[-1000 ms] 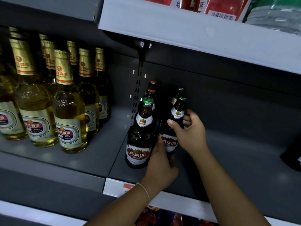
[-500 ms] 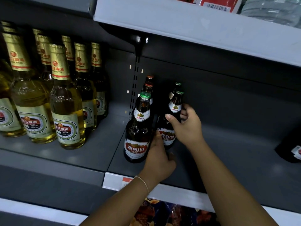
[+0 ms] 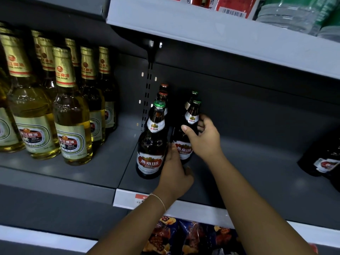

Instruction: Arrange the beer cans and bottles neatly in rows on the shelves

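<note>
Two dark brown bottles stand at the front of my grey shelf (image 3: 257, 162), and both my hands are on them. My right hand (image 3: 206, 140) is curled round the right front bottle (image 3: 185, 142) at its shoulder, thumb across the near side and fingers wrapped behind the neck label, so that grip is closed on the glass. My left hand (image 3: 174, 173) reaches in low between the pair; its fingers lie against the lower side of the left front bottle (image 3: 151, 144), with the thumb spread out on the shelf side, and I cannot tell whether those fingers are curled round the bottle or only pressed to it. Both bottles stand upright, just beside each other, red and white labels facing me. Behind the left one are two more dark bottles with reddish caps (image 3: 163, 92), in a line toward the back wall; behind the right one a green-capped bottle (image 3: 193, 94) shows. To the left, on the neighbouring shelf section, pale gold bottles (image 3: 71, 116) with gold foil necks stand in several rows. At the far right edge another dark bottle (image 3: 323, 161) lies partly out of view. Below the shelf lip are snack bags (image 3: 184, 236).
</note>
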A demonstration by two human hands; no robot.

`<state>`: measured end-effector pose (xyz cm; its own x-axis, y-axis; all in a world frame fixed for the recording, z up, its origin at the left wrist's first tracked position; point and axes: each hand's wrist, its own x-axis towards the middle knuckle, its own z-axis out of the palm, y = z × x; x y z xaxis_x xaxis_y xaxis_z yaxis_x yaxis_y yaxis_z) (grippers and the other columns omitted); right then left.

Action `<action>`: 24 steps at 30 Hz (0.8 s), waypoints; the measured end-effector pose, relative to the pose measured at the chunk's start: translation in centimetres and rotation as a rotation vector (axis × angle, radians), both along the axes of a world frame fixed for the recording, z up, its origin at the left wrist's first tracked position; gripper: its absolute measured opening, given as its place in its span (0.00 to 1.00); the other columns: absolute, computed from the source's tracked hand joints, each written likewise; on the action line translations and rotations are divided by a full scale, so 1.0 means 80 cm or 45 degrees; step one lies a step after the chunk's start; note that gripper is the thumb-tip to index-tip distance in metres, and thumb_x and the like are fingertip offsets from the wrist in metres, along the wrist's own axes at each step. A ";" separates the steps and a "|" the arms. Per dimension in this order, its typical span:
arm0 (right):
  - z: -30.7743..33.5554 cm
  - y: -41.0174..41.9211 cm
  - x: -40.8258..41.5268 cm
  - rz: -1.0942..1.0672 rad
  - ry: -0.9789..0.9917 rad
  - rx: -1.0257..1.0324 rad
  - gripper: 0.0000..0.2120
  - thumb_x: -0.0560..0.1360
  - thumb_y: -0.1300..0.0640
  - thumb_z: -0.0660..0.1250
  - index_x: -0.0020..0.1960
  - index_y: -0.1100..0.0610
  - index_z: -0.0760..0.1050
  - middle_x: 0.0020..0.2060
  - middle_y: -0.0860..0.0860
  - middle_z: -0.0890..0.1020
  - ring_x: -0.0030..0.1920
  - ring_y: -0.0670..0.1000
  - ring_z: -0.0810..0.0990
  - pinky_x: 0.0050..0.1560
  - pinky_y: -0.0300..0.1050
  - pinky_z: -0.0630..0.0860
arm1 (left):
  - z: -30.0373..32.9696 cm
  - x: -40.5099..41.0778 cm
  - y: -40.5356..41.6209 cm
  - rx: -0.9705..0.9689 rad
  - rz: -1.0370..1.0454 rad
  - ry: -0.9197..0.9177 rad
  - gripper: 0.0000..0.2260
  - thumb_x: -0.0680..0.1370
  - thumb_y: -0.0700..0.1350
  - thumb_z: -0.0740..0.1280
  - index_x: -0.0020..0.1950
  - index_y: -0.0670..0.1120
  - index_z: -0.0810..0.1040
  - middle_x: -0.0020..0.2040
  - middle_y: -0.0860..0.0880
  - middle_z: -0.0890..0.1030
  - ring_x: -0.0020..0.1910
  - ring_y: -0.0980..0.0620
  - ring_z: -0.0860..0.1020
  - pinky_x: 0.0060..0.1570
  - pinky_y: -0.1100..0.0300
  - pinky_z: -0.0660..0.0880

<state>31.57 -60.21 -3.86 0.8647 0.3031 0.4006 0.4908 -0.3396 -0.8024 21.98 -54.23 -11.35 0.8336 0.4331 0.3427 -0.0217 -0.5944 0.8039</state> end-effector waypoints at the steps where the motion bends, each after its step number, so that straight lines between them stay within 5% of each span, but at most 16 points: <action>1: 0.001 -0.001 0.000 0.006 0.002 0.002 0.32 0.73 0.49 0.75 0.73 0.54 0.68 0.64 0.50 0.77 0.62 0.47 0.75 0.61 0.41 0.72 | 0.000 -0.001 -0.001 0.028 0.003 0.002 0.37 0.75 0.41 0.63 0.78 0.38 0.47 0.79 0.42 0.51 0.78 0.48 0.49 0.75 0.62 0.46; 7: 0.003 -0.018 0.005 0.043 0.089 0.117 0.28 0.74 0.50 0.73 0.71 0.55 0.70 0.62 0.51 0.79 0.61 0.48 0.79 0.63 0.49 0.77 | 0.005 -0.013 -0.015 0.209 -0.052 -0.119 0.36 0.73 0.44 0.58 0.78 0.38 0.47 0.80 0.45 0.46 0.79 0.51 0.44 0.73 0.68 0.44; 11: 0.013 -0.054 0.008 -0.016 0.093 0.209 0.23 0.77 0.51 0.70 0.70 0.58 0.72 0.61 0.53 0.80 0.59 0.46 0.80 0.58 0.37 0.77 | 0.025 -0.016 -0.032 0.263 -0.090 -0.211 0.37 0.73 0.42 0.59 0.78 0.42 0.44 0.79 0.49 0.46 0.78 0.55 0.43 0.70 0.74 0.43; 16: 0.023 -0.124 0.018 -0.107 0.042 0.243 0.19 0.79 0.52 0.67 0.67 0.59 0.74 0.57 0.49 0.81 0.54 0.40 0.80 0.51 0.26 0.75 | 0.058 0.011 -0.071 0.307 -0.165 -0.327 0.31 0.75 0.41 0.58 0.78 0.40 0.54 0.79 0.46 0.55 0.78 0.54 0.53 0.70 0.76 0.46; 20: 0.031 -0.203 0.032 -0.215 -0.018 0.232 0.17 0.80 0.53 0.65 0.66 0.60 0.75 0.54 0.49 0.80 0.52 0.40 0.78 0.51 0.27 0.74 | 0.081 0.052 -0.122 0.202 -0.264 -0.393 0.25 0.77 0.38 0.61 0.75 0.41 0.63 0.77 0.45 0.61 0.76 0.52 0.59 0.66 0.80 0.48; 24: 0.039 -0.291 0.049 -0.337 -0.040 0.242 0.14 0.81 0.56 0.65 0.63 0.62 0.76 0.47 0.45 0.79 0.46 0.38 0.77 0.47 0.24 0.72 | 0.105 0.100 -0.193 0.119 -0.376 -0.424 0.23 0.77 0.44 0.59 0.72 0.39 0.68 0.71 0.43 0.70 0.72 0.49 0.66 0.70 0.70 0.56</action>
